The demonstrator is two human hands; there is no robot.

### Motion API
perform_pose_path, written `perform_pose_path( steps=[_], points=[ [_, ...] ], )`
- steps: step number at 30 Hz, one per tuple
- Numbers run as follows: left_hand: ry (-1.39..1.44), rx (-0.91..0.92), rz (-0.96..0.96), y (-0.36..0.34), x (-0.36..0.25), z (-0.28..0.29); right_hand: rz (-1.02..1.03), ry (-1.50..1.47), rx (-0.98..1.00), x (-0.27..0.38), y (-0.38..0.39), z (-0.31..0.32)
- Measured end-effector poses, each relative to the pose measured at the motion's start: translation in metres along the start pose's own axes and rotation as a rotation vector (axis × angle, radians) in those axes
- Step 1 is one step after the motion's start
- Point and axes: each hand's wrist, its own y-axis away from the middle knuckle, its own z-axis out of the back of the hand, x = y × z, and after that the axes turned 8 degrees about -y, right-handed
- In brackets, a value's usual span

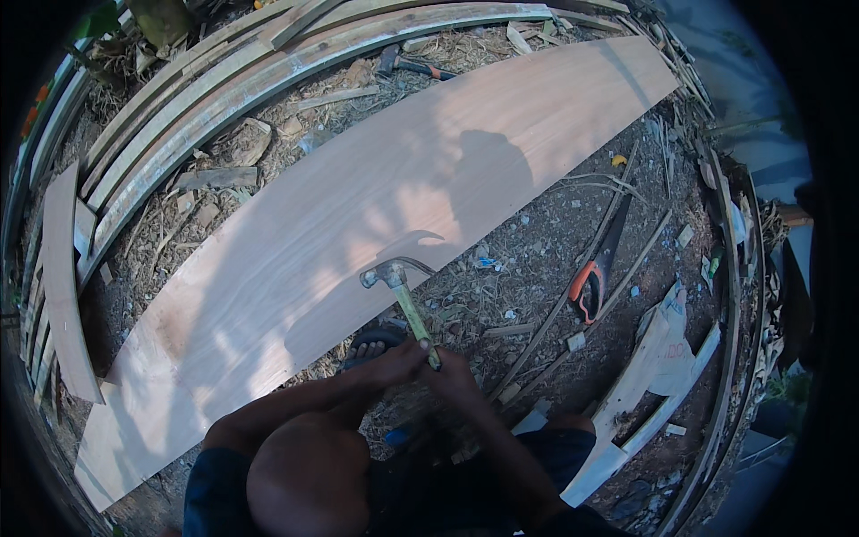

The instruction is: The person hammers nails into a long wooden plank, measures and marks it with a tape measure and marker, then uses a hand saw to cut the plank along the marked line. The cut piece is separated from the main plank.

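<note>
A claw hammer (399,291) with a yellow-green handle is held upright over a long plywood sheet (268,268), its metal head casting a shadow on the wood. My left hand (404,361) is closed on the lower handle. My right hand (447,380) meets it at the handle's end, fingers also closed around it. The pale sheet runs diagonally from lower left to upper right, mottled with shadows. My sandaled foot (365,351) is by its near edge, under the hammer, and my bare knee (309,474) is below my left forearm.
Timber lengths (197,107) and a narrow board (67,286) lie along the far and left sides. A second hammer (414,67) is beyond the sheet. An orange-handled handsaw (588,288), thin sticks and pale offcuts (640,376) lie on the littered dirt at right.
</note>
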Motion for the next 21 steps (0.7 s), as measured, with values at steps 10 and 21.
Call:
perform_pose_path(
  steps=[10, 21],
  points=[
    [-0.585, -0.303, -0.577, -0.017, -0.027, 0.022, 0.118, 0.246, -0.339, 0.020, -0.020, 0.031],
    [-0.492, -0.703, -0.533, -0.100, -0.051, 0.089, 0.079, -0.126, -0.447, 0.023, -0.017, 0.058]
  ],
)
